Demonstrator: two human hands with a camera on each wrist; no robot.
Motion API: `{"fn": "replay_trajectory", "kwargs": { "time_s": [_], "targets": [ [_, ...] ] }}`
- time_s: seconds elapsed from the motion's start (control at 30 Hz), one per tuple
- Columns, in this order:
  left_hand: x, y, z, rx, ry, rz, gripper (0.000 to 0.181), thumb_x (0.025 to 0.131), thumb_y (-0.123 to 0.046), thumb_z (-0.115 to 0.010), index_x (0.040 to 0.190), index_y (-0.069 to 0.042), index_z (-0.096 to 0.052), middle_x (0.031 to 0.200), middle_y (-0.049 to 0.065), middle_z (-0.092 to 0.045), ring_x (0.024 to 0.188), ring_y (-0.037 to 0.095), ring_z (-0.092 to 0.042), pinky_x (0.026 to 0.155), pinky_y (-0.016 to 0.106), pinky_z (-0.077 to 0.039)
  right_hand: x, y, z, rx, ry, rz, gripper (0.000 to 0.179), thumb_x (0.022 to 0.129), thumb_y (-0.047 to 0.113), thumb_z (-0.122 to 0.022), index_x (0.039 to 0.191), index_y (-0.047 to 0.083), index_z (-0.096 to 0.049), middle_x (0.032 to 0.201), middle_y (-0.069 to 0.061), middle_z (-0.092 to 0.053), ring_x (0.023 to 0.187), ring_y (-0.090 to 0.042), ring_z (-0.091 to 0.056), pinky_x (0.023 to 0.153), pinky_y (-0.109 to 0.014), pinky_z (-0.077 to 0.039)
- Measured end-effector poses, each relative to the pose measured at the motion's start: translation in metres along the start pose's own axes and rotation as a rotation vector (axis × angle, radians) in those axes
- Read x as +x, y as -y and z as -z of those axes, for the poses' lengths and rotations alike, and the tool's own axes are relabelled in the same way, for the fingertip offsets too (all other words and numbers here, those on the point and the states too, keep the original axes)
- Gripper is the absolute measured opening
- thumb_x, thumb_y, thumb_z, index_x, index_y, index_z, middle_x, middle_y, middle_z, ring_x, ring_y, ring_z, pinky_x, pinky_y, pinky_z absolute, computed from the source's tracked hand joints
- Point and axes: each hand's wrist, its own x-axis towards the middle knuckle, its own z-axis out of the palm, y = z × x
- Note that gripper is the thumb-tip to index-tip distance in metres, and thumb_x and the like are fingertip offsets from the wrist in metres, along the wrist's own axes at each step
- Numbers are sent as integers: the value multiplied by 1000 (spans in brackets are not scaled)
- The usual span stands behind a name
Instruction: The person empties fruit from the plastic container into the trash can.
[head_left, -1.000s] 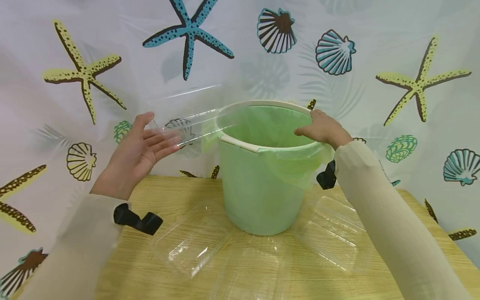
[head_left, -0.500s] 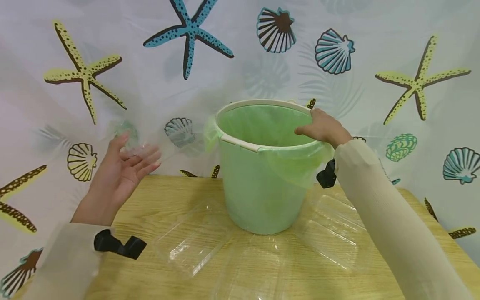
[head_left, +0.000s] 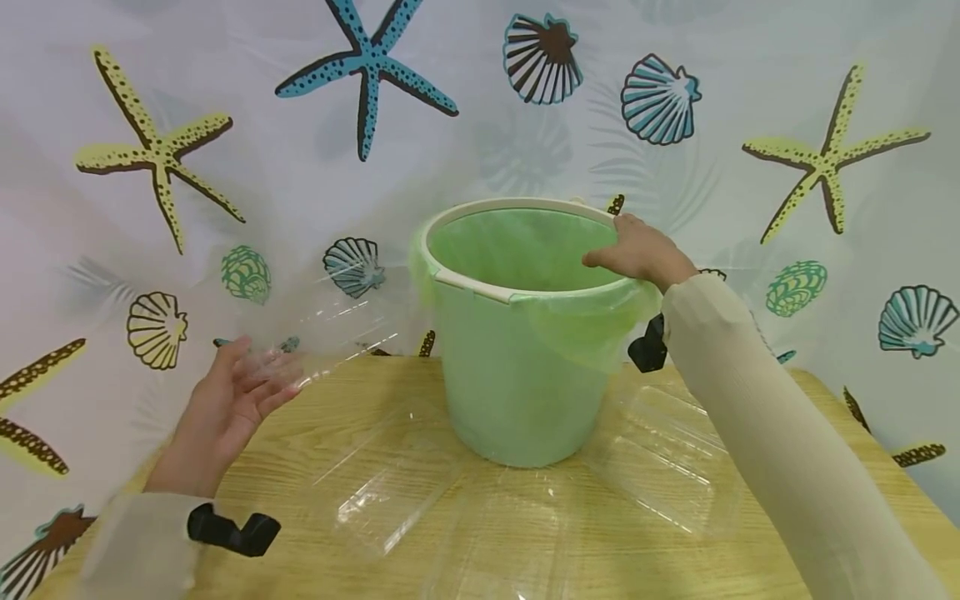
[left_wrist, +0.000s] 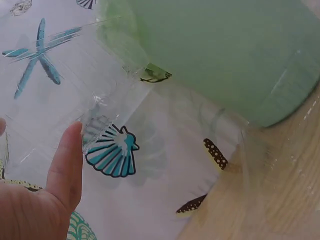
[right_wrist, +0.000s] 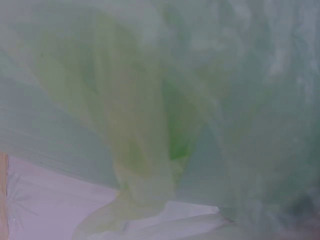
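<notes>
My left hand [head_left: 236, 404] holds a clear plastic tray [head_left: 337, 333] by its near end, thumb above and fingers under it. The tray slants up to the right, its far end close to the bin's left side; its outline is faint. In the left wrist view, the thumb or finger of the left hand [left_wrist: 60, 180] is against the tray [left_wrist: 92, 107]. A pale green trash bin [head_left: 517, 383] stands upright, its thin green bag [head_left: 577, 321] folded over the rim. My right hand [head_left: 641, 250] grips the bin's right rim, thumb inside. Bag folds [right_wrist: 135, 125] fill the right wrist view, hiding that hand.
Several clear plastic trays lie on the wooden table [head_left: 300, 467]: a left one [head_left: 397, 492], a middle one [head_left: 506, 533] before the bin, and a right one [head_left: 660, 467] partly behind my right forearm. A patterned curtain [head_left: 465, 158] with starfish and shells hangs behind.
My left hand has moved left and lower, taking the clear tray away from over the bin's left rim. My right hand stays on the rim. The head view has shifted slightly.
</notes>
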Motion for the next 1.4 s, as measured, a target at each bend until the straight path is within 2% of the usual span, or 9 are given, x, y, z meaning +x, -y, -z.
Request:
{"fn": "replay_trajectory", "kwargs": {
  "time_s": [0.17,0.37,0.47,0.63,0.83,0.97,1.1,1.27,1.4],
  "targets": [
    [-2,15,18,64,-28,15,16,101,-23,-43,105,-14,-55,102,7,-71,86,22,-69,75,33,-58,-1,0,1,5,-1,2,84,92,38,-51,152,-1,-6,159,-21,-6,144,-42,-14,114,-55,-21],
    [-2,32,35,106,-179,89,16,98,-28,-50,98,-18,-62,95,2,-71,78,17,-68,75,30,-58,-1,1,1,7,-9,5,84,92,38,-51,152,-1,-8,159,-21,-7,143,-42,-16,114,-54,-21],
    [-2,41,41,152,-258,150,17,96,-33,-53,105,-18,-57,94,-2,-69,79,12,-68,77,28,-57,0,1,1,9,-9,1,84,92,38,-51,152,-2,-8,158,-21,-8,143,-42,-17,114,-54,-22],
    [0,52,49,217,-336,238,40,94,-41,-53,123,-18,-38,95,-6,-65,83,8,-65,81,24,-55,0,0,1,1,-9,1,84,92,38,-51,152,-2,-8,159,-21,-8,144,-41,-16,115,-53,-21],
    [4,60,52,236,-404,283,60,93,-43,-53,138,-15,-24,94,-5,-60,83,6,-63,83,23,-55,1,-1,2,-5,-3,-4,85,92,39,-51,152,-1,-5,159,-21,-4,145,-41,-12,115,-53,-19],
    [7,65,53,263,-403,303,72,94,-44,-52,146,-13,-14,95,-6,-59,85,6,-62,84,23,-54,0,-3,2,1,-5,-11,85,92,39,-51,152,-1,-6,159,-20,-4,145,-41,-13,115,-53,-20],
    [7,72,56,267,-388,319,62,94,-45,-51,140,-14,-24,93,-5,-63,84,8,-64,84,24,-54,0,-4,1,9,-9,-8,85,92,38,-51,152,-1,-6,159,-20,-5,145,-40,-13,115,-53,-20],
    [5,78,61,301,-369,309,67,95,-47,-48,144,-11,-19,92,-7,-65,83,7,-66,86,25,-54,1,-3,0,5,-11,0,84,92,38,-51,152,-1,-7,159,-20,-7,144,-41,-15,115,-53,-21],
    [4,80,65,289,-315,269,34,96,-42,-49,116,-15,-48,94,-5,-66,85,7,-66,86,25,-54,2,-3,0,3,-11,-10,85,91,38,-51,152,-1,-7,159,-20,-7,143,-41,-17,114,-54,-22]
  ]
}}
